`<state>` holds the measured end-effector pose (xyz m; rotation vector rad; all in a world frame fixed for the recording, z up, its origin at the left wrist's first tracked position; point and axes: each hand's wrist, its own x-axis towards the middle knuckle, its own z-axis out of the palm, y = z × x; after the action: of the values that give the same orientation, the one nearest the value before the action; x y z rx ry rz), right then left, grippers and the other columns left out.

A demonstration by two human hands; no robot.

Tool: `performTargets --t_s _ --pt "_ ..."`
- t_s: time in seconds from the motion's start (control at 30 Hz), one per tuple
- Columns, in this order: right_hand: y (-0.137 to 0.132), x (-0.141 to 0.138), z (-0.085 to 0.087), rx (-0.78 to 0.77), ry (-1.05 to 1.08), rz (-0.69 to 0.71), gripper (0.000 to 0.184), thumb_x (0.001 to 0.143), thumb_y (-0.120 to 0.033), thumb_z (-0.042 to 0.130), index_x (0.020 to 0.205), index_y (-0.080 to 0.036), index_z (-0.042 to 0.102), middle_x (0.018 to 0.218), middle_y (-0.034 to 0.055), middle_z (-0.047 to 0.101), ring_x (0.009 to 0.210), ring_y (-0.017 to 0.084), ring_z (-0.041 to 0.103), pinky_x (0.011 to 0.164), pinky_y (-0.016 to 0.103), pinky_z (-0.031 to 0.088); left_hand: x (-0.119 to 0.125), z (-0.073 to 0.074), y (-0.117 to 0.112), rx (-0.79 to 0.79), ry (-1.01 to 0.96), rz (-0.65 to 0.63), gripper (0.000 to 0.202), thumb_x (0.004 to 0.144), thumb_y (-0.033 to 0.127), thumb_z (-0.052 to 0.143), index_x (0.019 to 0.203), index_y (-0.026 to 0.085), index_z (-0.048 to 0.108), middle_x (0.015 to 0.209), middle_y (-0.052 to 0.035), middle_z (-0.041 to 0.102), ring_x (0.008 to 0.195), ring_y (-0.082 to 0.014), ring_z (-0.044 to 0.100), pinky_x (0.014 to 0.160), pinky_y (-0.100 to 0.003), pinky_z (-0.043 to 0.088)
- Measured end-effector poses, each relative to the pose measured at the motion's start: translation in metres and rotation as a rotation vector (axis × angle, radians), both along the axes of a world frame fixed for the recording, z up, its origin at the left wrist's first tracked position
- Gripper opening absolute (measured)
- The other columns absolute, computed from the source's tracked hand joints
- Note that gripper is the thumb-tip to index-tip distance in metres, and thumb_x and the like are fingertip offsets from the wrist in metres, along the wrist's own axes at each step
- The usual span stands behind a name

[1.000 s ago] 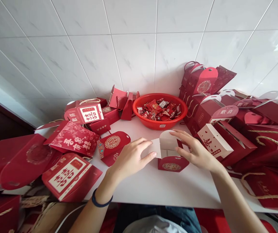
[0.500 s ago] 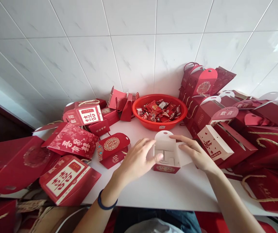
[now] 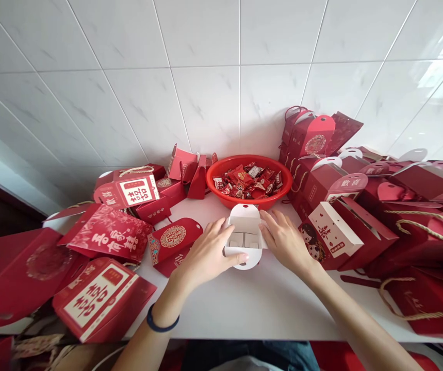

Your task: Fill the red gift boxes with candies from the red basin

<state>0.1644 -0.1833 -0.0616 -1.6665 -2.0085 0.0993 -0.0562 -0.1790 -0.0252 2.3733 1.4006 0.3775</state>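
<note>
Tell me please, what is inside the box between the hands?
Inside the box, white walls and bottom flaps are visible; nothing else shows. Anything beneath the flaps is covered; the left hand hides part of the box's left side.

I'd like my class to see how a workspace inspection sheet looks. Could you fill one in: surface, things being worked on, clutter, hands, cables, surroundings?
Surface: white table, boxes crowding both sides.
Things being worked on: open box, white inside, flaps raised or spread; behind it, red bowl of small wrapped packets.
Clutter: red boxes on the left lie at various angles; red boxes on the right are piled, some with rope handles.
Hands: left hand at the box's left side, thumb over the front flap; right hand at its right side. Grip firmness unclear.
Cables: thin white cord at lower left, kind unclear.
Surroundings: pale tiled wall, bright reflection upper right.
</note>
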Motion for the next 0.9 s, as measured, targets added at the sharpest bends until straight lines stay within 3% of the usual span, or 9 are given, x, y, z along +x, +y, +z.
performTargets --t_s 0.07,0.13,0.3,0.37,0.47,0.57,0.67,0.77,0.9 --pt "0.007 -0.009 0.017 0.09 -0.115 -0.073 0.031 0.097 -0.024 0.046 0.114 -0.016 0.07 0.129 0.0198 0.061 0.114 0.035 0.061 0.094 0.048 0.05 0.005 -0.005 -0.001 0.064 -0.023 0.019 0.058 0.087 0.05 0.07 0.136 0.021 0.061 0.148 -0.0165 0.051 0.135 -0.0379 0.05 0.106 -0.05 0.048" --pt "0.016 -0.016 0.037 0.145 -0.08 -0.054 0.023 0.094 -0.021 0.05 0.101 -0.017 0.072 0.124 0.0178 0.064 0.11 0.032 0.062 0.093 0.044 0.05 0.011 -0.009 -0.003 0.135 -0.036 0.036 0.055 0.087 0.05 0.071 0.134 0.02 0.063 0.145 -0.0174 0.053 0.131 -0.0381 0.051 0.106 -0.052 0.047" --pt "0.066 -0.015 0.079 0.237 0.399 0.083 0.02 0.089 -0.028 0.054 0.096 -0.021 0.072 0.103 0.0086 0.073 0.097 0.024 0.067 0.089 0.035 0.052 0.022 0.001 -0.002 0.279 -0.062 0.092 0.048 0.093 0.053 0.062 0.125 0.017 0.067 0.138 -0.0185 0.059 0.128 -0.0378 0.054 0.104 -0.057 0.047" --pt "0.094 -0.007 0.085 0.216 0.607 0.009 0.019 0.085 -0.029 0.057 0.093 -0.02 0.072 0.096 0.0064 0.074 0.092 0.023 0.068 0.089 0.035 0.052 0.023 0.011 0.005 0.317 -0.126 0.111 0.041 0.095 0.048 0.059 0.122 0.019 0.069 0.135 -0.016 0.062 0.125 -0.0353 0.057 0.103 -0.055 0.049" --pt "0.133 0.006 0.08 0.167 0.835 -0.217 0.022 0.076 -0.026 0.058 0.092 -0.019 0.071 0.094 0.0057 0.074 0.094 0.023 0.068 0.093 0.034 0.051 0.021 0.024 0.025 0.34 -0.271 0.098 0.03 0.094 0.036 0.059 0.114 0.018 0.072 0.127 -0.0126 0.068 0.121 -0.0298 0.062 0.105 -0.047 0.05" --pt "0.161 0.017 0.063 0.101 0.893 -0.308 0.015 0.067 -0.022 0.06 0.081 -0.019 0.068 0.083 0.0053 0.071 0.091 0.025 0.067 0.091 0.036 0.051 0.019 0.035 0.052 0.278 -0.367 0.104 0.025 0.092 0.026 0.057 0.107 0.018 0.075 0.118 -0.0101 0.074 0.113 -0.0251 0.068 0.104 -0.04 0.052" --pt "0.177 0.019 0.047 0.02 0.944 -0.295 0.007 0.06 -0.017 0.064 0.066 -0.019 0.062 0.067 0.002 0.065 0.081 0.023 0.066 0.083 0.034 0.052 0.026 0.049 0.084 0.13 -0.338 0.131 0.031 0.093 0.021 0.051 0.111 0.017 0.075 0.119 -0.0093 0.076 0.11 -0.0227 0.07 0.101 -0.034 0.054" --pt "0.182 0.017 0.04 -0.035 1.021 -0.231 0.007 0.062 -0.017 0.065 0.068 -0.018 0.062 0.064 0.0008 0.063 0.071 0.019 0.064 0.069 0.029 0.051 0.046 0.059 0.122 0.04 -0.163 0.126 0.036 0.093 0.015 0.047 0.117 0.017 0.074 0.128 -0.0097 0.073 0.115 -0.0226 0.068 0.1 -0.031 0.052" --pt "0.18 0.014 0.04 -0.077 1.13 -0.156 0.009 0.064 -0.02 0.066 0.072 -0.017 0.063 0.063 0.0002 0.063 0.06 0.015 0.061 0.054 0.024 0.048 0.076 0.051 0.171 -0.087 -0.004 0.104 0.026 0.075 0.01 0.064 0.095 0.016 0.078 0.106 -0.0129 0.079 0.101 -0.0284 0.072 0.087 -0.032 0.054"
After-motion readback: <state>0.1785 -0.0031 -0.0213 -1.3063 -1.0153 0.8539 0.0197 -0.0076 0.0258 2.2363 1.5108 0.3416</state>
